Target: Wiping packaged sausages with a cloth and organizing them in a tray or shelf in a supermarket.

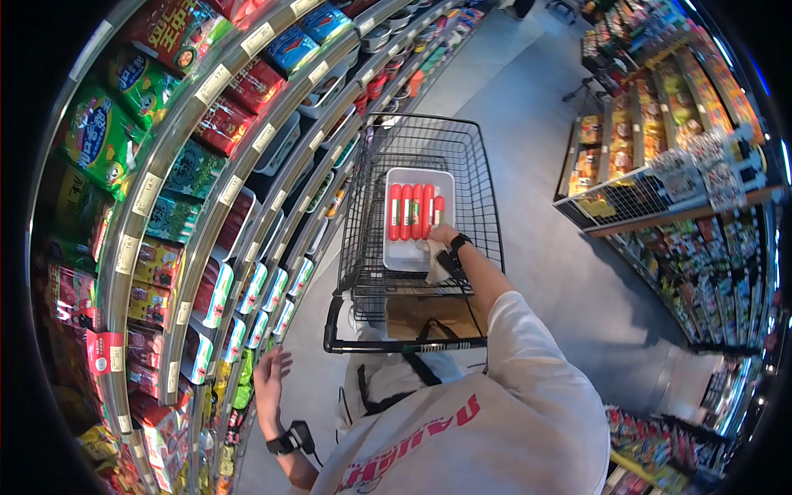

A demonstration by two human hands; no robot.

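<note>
In the black wire shopping cart (488,186) ahead of me sits a white plastic tray (417,175). Several red-wrapped sausages (406,212) lie side by side in it, pointing away from me. My right hand (442,234) reaches into the cart, its fingers closed around the near end of the rightmost sausage (439,206); the fingertips are partly hidden. Beneath that wrist is a crumpled beige piece (434,262), whose kind I cannot make out. My left hand (270,373) hangs left of the cart handle, beside the shelves, fingers apart and holding nothing.
Curved refrigerated shelves (216,82) of colourful packages and trays run close along my left. A cardboard box (412,318) rests low under the cart's near end. To the right, across the grey floor (528,247), stands a display stand (606,210) of packaged goods.
</note>
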